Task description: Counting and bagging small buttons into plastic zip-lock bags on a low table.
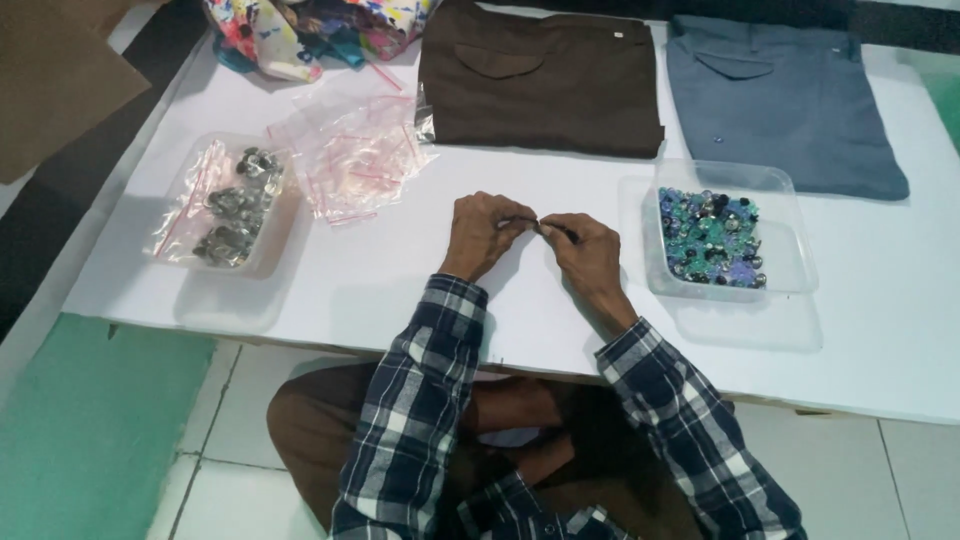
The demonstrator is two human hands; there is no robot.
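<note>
My left hand [485, 232] and my right hand [585, 250] meet over the middle of the low white table [880, 330], fingertips pinched together on a small clear plastic bag [540, 224] that is mostly hidden by the fingers. What lies inside it cannot be made out. A clear plastic tray [790, 262] of blue, green and dark beads or buttons stands just right of my right hand. Left of my left hand is another clear tray [285, 232] holding small bags filled with dark pieces.
A pile of empty clear zip bags [350, 150] lies behind the left tray. Folded brown trousers [540, 80] and folded grey trousers [780, 100] rest at the table's far side, with patterned cloth [290, 30] at the far left. Brown cardboard [50, 70] lies beyond the left edge.
</note>
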